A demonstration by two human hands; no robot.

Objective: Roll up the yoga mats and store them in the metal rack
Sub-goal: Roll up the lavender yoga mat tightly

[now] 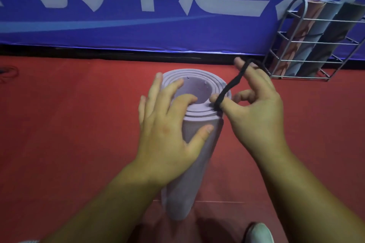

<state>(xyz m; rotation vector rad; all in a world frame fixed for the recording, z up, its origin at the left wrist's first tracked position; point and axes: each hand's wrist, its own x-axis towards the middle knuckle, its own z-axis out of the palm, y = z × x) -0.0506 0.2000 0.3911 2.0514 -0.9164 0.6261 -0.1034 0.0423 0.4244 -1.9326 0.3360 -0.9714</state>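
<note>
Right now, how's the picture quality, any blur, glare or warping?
Head view: dim, warm light; left hand and purple mat fairly sharp; metal rack soft and leaning from wide-angle warp; faint sheen along the blue banner bottom edge.

A gym or sports hall: a red padded floor [69, 124] runs to a blue wall banner [138, 25] printed with large pale characters, cropped too close to read. At the far right edge of the floor, against the banner, a metal rack [316, 43] of wire holds several rolled mats [320, 31] standing on end. A purple mat [197, 144], rolled, stands upright mid-floor.
</note>
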